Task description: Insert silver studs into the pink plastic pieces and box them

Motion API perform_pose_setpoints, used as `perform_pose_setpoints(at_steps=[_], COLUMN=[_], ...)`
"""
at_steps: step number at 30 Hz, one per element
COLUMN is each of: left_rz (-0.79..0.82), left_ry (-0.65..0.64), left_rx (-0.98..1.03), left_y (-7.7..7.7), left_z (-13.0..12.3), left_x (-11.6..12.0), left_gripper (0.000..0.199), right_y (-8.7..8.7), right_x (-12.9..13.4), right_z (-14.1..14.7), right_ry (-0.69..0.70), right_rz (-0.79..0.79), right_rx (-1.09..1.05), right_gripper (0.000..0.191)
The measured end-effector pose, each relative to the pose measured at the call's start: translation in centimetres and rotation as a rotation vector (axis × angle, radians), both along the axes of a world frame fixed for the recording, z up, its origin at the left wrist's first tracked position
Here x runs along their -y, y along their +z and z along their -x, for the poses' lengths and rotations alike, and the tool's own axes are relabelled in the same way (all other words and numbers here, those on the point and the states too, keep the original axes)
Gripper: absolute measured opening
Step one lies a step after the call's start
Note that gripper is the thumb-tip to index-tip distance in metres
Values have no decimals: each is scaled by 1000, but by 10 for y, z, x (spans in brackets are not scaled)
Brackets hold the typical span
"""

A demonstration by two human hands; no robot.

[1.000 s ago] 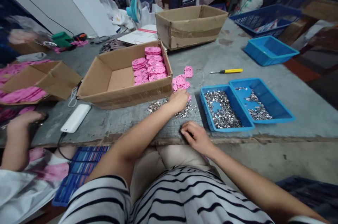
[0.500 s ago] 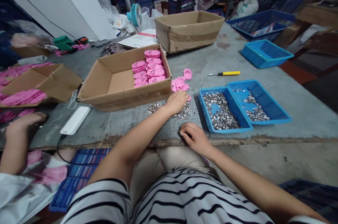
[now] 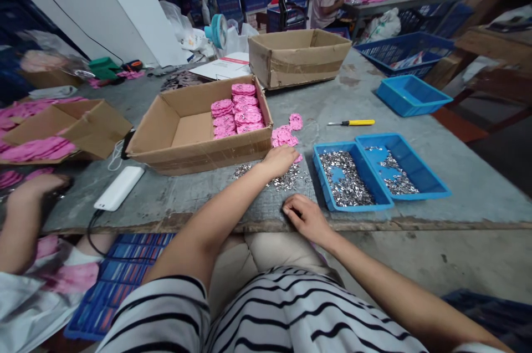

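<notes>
My left hand (image 3: 283, 160) rests over a pile of small shiny metal pieces (image 3: 286, 180), its fingers bent down beside a bit of pink fabric at the fingertips. What lies under those fingers is hidden. Just beyond it, pink flower-shaped fabric pieces (image 3: 284, 136) lie on the table against a cardboard box (image 3: 199, 154). Inside the box are stacks of similar pink pieces (image 3: 248, 116). Close to the table's front edge, my right hand (image 3: 306, 217) is closed, thumb and fingers curled together; whatever is in them cannot be made out.
Two blue trays (image 3: 357, 208) of small metal pieces stand at my right, with a yellow-handled tool (image 3: 361, 122) behind them. Farther back are another blue tray (image 3: 413, 106) and a second cardboard box (image 3: 299, 67). A white power bank (image 3: 119, 189) and a co-worker's hand (image 3: 44, 184) are at left.
The view has shifted slightly, so the table's things sit a little differently in the picture. Both my hands stay in nearly the same place and pose.
</notes>
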State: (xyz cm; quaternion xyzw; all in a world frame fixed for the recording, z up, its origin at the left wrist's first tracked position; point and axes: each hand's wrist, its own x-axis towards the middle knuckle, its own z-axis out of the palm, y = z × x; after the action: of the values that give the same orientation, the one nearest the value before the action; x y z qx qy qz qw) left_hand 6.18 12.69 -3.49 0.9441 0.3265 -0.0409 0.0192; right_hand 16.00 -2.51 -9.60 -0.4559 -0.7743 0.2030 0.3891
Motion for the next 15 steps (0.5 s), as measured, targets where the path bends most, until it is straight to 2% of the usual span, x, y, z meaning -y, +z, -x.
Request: perform_pose_setpoints(at_steps=[9,15], left_rz=[59,99], left_ry=[11,6], left_rx=[-14,35], left_y=[8,3], left_z=[-8,-11], left_x=[-8,-13], left_gripper=[33,31], right_y=[1,0], right_x=[0,0], right_z=[-1,0], right_ry=[11,3], right_rz=[-17,-20], right_rx=[14,4], right_gripper=[16,17])
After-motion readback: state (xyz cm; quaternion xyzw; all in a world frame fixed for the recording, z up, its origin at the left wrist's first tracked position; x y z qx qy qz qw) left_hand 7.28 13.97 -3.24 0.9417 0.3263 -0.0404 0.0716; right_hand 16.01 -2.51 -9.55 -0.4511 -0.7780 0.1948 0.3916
